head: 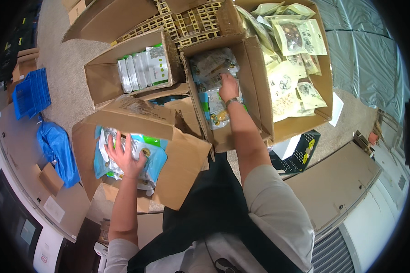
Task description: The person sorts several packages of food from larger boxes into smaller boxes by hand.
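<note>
My left hand (126, 157) lies over blue-and-white plastic food pouches (159, 160) in an open cardboard carton (181, 167) at the lower left. Its fingers are spread against the top pouch. My right hand (229, 87), with a watch (234, 100) at its wrist, reaches down into a narrower carton (256, 82). There it touches clear-fronted plastic pouches (213, 97) lying in a row. The fingertips are partly hidden, so whether they grip a pouch cannot be seen.
A carton (100, 80) of upright white-and-green packs (143, 70) stands at the upper left. To the right, a large carton (302, 124) holds several pale-yellow pouches (283, 85). A yellow plastic pallet (194, 25) lies behind. Blue baskets (32, 92) and a dark crate (299, 157) stand around.
</note>
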The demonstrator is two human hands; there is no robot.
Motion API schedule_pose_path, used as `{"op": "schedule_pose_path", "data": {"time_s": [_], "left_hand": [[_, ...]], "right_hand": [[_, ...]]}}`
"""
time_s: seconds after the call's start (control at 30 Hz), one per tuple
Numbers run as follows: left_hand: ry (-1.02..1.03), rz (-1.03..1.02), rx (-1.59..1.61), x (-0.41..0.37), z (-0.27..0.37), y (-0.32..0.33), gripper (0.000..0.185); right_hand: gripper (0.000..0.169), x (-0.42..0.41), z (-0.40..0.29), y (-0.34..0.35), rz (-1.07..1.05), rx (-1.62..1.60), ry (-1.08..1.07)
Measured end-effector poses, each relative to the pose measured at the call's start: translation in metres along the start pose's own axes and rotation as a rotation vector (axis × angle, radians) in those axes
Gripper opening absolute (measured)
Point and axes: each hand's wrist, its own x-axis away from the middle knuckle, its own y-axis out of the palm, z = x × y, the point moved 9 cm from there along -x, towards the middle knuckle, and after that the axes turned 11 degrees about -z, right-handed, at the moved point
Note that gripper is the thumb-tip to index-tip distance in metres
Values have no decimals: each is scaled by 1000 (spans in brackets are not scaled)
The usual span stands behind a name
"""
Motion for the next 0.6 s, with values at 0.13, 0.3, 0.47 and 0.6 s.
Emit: {"op": "schedule_pose_path", "data": {"time_s": [0.13, 0.3, 0.47, 0.6], "left_hand": [[-8, 12, -12, 4, -4, 6, 50], [-31, 31, -10, 8, -5, 9, 48], [-32, 17, -8, 3, -2, 2, 59], [-49, 9, 47, -4, 4, -11, 58]], "right_hand": [[40, -19, 59, 93, -267, 419, 73], [33, -19, 69, 104, -527, 569, 48], [22, 43, 49, 44, -515, 349, 124], [35, 109, 26, -51, -147, 127, 225]]}}
